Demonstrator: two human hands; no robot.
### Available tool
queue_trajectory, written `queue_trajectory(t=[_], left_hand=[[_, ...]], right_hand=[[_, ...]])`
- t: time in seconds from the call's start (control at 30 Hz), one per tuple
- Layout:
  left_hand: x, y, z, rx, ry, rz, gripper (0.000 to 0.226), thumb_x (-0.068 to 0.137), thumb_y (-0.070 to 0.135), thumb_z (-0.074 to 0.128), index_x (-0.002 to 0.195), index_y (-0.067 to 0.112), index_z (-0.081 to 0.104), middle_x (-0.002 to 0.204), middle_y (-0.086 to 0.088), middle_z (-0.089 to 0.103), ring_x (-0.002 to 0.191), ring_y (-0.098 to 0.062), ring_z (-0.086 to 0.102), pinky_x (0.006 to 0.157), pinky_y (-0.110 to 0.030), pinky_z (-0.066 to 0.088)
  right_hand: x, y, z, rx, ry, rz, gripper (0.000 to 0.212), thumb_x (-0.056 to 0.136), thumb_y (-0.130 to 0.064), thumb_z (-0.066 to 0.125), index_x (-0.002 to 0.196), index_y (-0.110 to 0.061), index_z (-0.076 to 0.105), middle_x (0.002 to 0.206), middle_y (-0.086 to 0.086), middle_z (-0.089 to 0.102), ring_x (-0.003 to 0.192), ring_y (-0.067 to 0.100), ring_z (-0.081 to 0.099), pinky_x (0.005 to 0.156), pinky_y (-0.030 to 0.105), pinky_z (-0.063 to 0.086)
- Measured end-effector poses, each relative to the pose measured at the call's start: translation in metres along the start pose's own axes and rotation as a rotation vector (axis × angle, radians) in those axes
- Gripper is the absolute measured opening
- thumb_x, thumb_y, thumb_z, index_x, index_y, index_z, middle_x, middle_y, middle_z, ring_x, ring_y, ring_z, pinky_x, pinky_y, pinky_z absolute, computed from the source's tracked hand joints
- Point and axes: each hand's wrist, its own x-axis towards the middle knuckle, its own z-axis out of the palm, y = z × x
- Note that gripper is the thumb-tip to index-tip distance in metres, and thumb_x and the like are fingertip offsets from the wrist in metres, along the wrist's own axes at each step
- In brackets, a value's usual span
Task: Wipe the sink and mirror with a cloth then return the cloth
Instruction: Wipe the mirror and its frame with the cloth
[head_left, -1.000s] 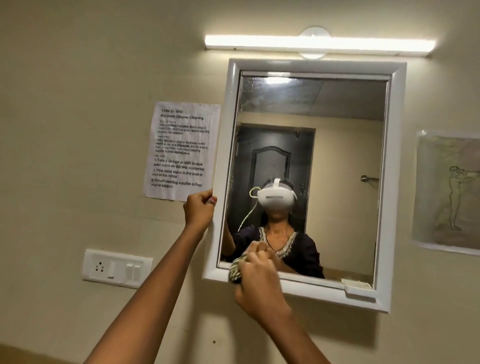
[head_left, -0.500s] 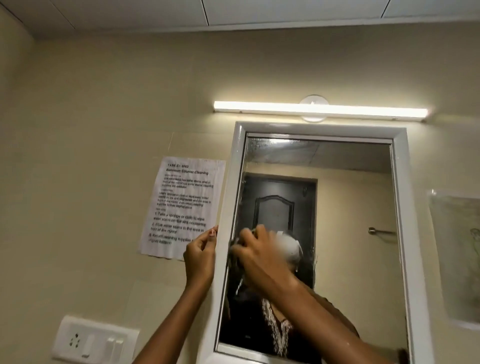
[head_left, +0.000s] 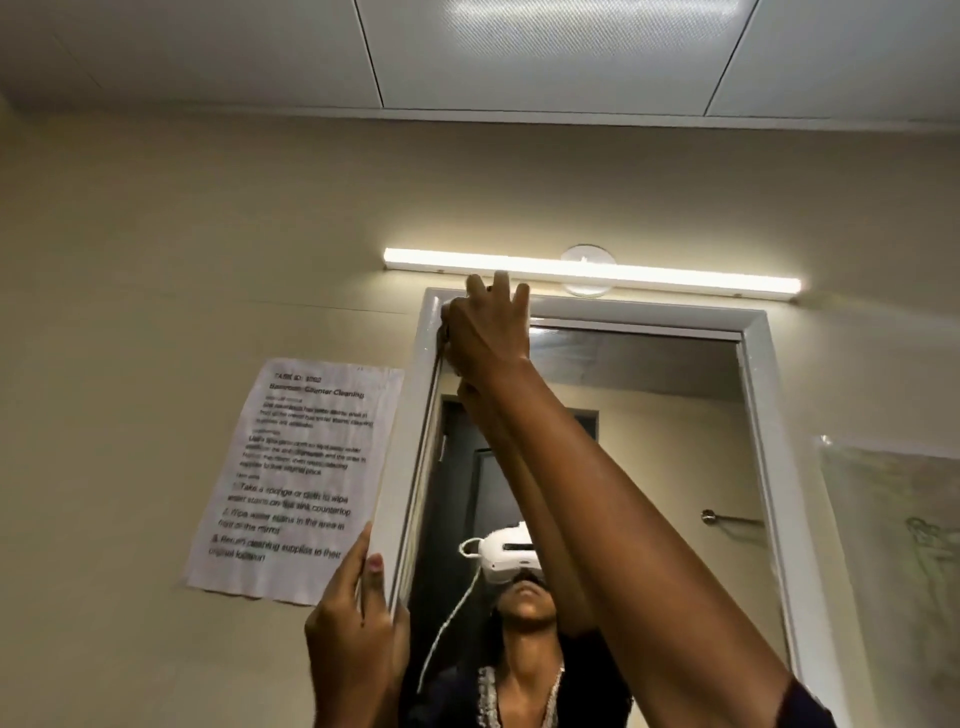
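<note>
A white-framed mirror hangs on the beige wall. My right hand is stretched up to the mirror's top left corner, pressing a cloth against the glass; only a dark sliver of the cloth shows under my palm. My left hand grips the left edge of the mirror frame lower down, fingers wrapped around it. The glass reflects a person wearing a white headset and a dark door behind. The sink is out of view.
A printed instruction sheet is taped to the wall left of the mirror. A lit tube light runs just above the frame. A drawing on paper hangs at the right.
My right hand has swept the cloth up from the mirror's lower edge to its top left corner. The view has tilted upward, and my left hand keeps its hold on the frame.
</note>
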Motion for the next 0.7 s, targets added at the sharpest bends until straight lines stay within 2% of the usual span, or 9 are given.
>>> queue_trajectory(t=[0.13,0.3,0.4,0.47,0.6,0.7], left_hand=[[-0.001,-0.001,-0.002,0.028,0.001,0.044,0.035,0.090,0.010,0.053,0.125,0.008,0.058,0.130,-0.019,0.058,0.116,-0.037,0.055,0.092,-0.031,0.038],[0.000,-0.005,-0.002,0.061,-0.003,0.083,0.036,0.091,0.011,0.052,0.127,0.008,0.056,0.131,-0.021,0.056,0.116,-0.039,0.055,0.091,-0.035,0.041],[0.001,-0.009,0.000,0.087,0.019,0.135,0.035,0.091,0.012,0.051,0.125,0.005,0.056,0.124,-0.024,0.061,0.109,-0.040,0.060,0.084,-0.037,0.046],[0.000,-0.011,0.001,0.100,0.030,0.149,0.034,0.092,0.012,0.051,0.124,0.003,0.057,0.116,-0.025,0.065,0.101,-0.040,0.063,0.079,-0.033,0.044],[-0.001,-0.013,0.001,0.103,0.025,0.157,0.033,0.094,0.013,0.048,0.124,0.002,0.056,0.119,-0.025,0.064,0.107,-0.040,0.061,0.086,-0.032,0.040],[-0.003,-0.015,-0.001,0.109,0.016,0.162,0.034,0.095,0.015,0.046,0.126,0.001,0.055,0.124,-0.024,0.061,0.114,-0.037,0.058,0.094,-0.032,0.040]], right_hand=[[-0.014,0.036,-0.006,0.009,-0.046,0.094,0.033,0.086,-0.033,0.056,0.111,-0.013,0.061,0.125,0.013,0.055,0.125,0.035,0.039,0.102,0.051,0.031],[-0.049,0.125,-0.018,0.026,-0.104,0.423,0.036,0.080,-0.037,0.056,0.107,-0.013,0.061,0.118,0.014,0.059,0.120,0.036,0.043,0.101,0.052,0.029],[-0.083,0.189,-0.031,-0.010,-0.104,0.639,0.034,0.076,-0.035,0.059,0.105,-0.017,0.064,0.116,0.016,0.061,0.118,0.037,0.046,0.103,0.052,0.028],[-0.099,0.219,-0.040,0.006,-0.120,0.739,0.033,0.079,-0.031,0.057,0.108,-0.018,0.063,0.116,0.018,0.061,0.116,0.038,0.048,0.100,0.049,0.030],[-0.107,0.217,-0.043,0.017,-0.197,0.658,0.032,0.079,-0.026,0.056,0.109,-0.015,0.061,0.111,0.018,0.063,0.107,0.039,0.055,0.098,0.047,0.034],[-0.126,0.206,-0.046,0.083,-0.203,0.693,0.036,0.078,-0.023,0.055,0.112,-0.010,0.060,0.112,0.020,0.062,0.106,0.041,0.056,0.098,0.047,0.036]])
